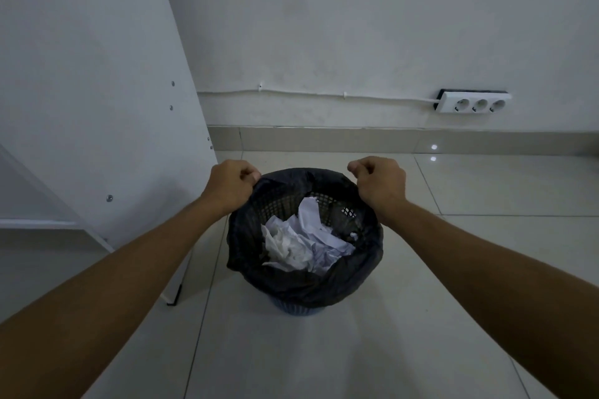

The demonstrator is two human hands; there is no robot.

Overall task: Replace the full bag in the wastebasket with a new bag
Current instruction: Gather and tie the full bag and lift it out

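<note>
A round mesh wastebasket [296,310] stands on the tiled floor in the middle of the view. A black plastic bag [301,285] lines it, folded over the rim, and holds crumpled white paper [303,244]. My left hand [231,185] pinches the bag's edge at the far left of the rim. My right hand [379,183] pinches the bag's edge at the far right of the rim. Both fists are closed around the plastic. No new bag is in view.
A white furniture panel [97,91] with screws stands close to the left of the basket, its foot on the floor. A white wall lies behind, with a cable and a three-socket power strip [475,103] at the right. Tiled floor [356,350] surrounds the basket.
</note>
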